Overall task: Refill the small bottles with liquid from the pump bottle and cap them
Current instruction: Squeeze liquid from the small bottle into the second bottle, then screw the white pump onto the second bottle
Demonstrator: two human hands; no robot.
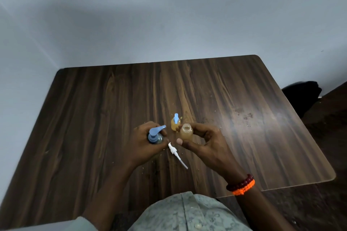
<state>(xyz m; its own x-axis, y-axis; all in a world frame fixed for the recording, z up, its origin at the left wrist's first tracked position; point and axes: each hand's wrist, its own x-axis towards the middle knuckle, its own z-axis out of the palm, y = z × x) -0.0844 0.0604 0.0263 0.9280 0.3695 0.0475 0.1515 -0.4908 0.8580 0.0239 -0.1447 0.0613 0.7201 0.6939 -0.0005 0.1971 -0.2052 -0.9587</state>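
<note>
Pump bottle (155,138) body hidden under left fingers (144,127) (only blue top shows), forearms cut off below.

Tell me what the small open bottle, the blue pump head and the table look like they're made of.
Small open bottle: likely clear plastic, maybe glass; amber liquid shows through its wall. Blue pump head: moulded plastic, smooth, slightly glossy, uniform colour. Table: probably wood-grain laminate over board; streaky dark brown pattern, a soft sheen, rounded corners.

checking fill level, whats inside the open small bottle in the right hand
The open small bottle in the right hand holds amber liquid, visible through its clear wall and uncapped mouth. Fingers cover part of it, so the exact level cannot be judged.
</note>
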